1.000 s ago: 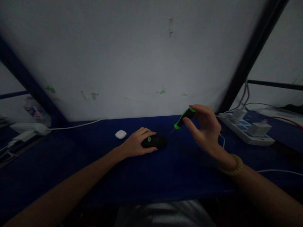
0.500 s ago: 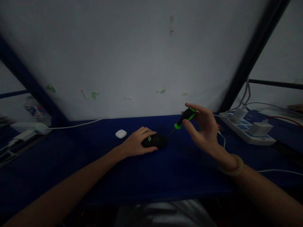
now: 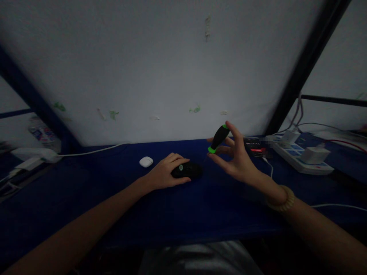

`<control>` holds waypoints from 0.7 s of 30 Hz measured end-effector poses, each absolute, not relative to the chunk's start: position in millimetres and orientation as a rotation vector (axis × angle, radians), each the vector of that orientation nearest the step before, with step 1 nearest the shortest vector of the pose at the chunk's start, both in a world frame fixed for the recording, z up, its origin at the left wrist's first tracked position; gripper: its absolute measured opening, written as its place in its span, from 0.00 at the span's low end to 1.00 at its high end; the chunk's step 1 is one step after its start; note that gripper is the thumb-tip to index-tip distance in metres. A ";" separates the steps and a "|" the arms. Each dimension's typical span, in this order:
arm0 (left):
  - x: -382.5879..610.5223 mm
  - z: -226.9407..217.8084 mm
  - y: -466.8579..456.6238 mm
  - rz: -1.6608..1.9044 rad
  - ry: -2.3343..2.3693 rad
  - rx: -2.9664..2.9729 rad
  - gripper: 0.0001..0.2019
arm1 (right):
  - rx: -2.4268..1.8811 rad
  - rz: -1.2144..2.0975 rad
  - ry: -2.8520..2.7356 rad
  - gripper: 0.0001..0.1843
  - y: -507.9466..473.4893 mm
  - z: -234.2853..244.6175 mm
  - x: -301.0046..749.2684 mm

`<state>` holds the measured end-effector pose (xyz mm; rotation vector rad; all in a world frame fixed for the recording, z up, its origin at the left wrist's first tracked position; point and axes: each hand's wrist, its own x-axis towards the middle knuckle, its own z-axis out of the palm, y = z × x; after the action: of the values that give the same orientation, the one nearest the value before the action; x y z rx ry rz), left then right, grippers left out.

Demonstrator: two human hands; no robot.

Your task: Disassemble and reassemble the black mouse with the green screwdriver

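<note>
A black computer mouse [image 3: 192, 170] with a small round light logo lies on the dark blue tabletop [image 3: 172, 221]. My left hand [image 3: 169, 170] is closed around its left end, fingers along the far side and thumb along the near side. My right hand [image 3: 235, 154] grips a black and green screwdriver [image 3: 220, 138], the index finger at the top of the handle and the thumb near the lower green collar. The screwdriver leans, its handle up and its thin shaft pointing down toward the mouse's right end. Whether the tip touches the mouse I cannot tell.
A small white rounded case [image 3: 146, 162] lies left of the mouse. Behind my right wrist is a phone [image 3: 254, 147] with a lit screen and white cable. A power strip [image 3: 304, 160] with plugs stands at right, and a white adapter [image 3: 36, 154] at left.
My right hand has shifted slightly left, and the screwdriver stands more upright. The phone behind that hand now shows more, its screen lit. My left hand and the mouse have stayed in place.
</note>
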<state>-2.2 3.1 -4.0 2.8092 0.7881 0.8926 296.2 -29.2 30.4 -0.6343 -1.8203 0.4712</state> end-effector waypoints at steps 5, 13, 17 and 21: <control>-2.7 -6.1 1.7 0.902 0.801 2.786 0.33 | -0.589 0.389 -1.783 0.51 -30.5 32.7 295.3; -2.7 -8.6 2.0 0.976 0.742 2.824 0.33 | -0.499 0.192 -1.612 0.31 -31.2 32.7 292.8; -2.6 -9.5 4.0 1.039 0.716 2.959 0.28 | -0.496 0.166 -1.598 0.32 -31.7 29.7 291.4; -2.5 -10.1 5.6 1.044 0.696 3.084 0.25 | -0.477 0.149 -1.583 0.31 -32.7 31.3 289.6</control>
<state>-2.5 5.6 -10.1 3.0836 0.6958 1.0444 289.6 -32.7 31.3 -0.4774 -1.5830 0.1494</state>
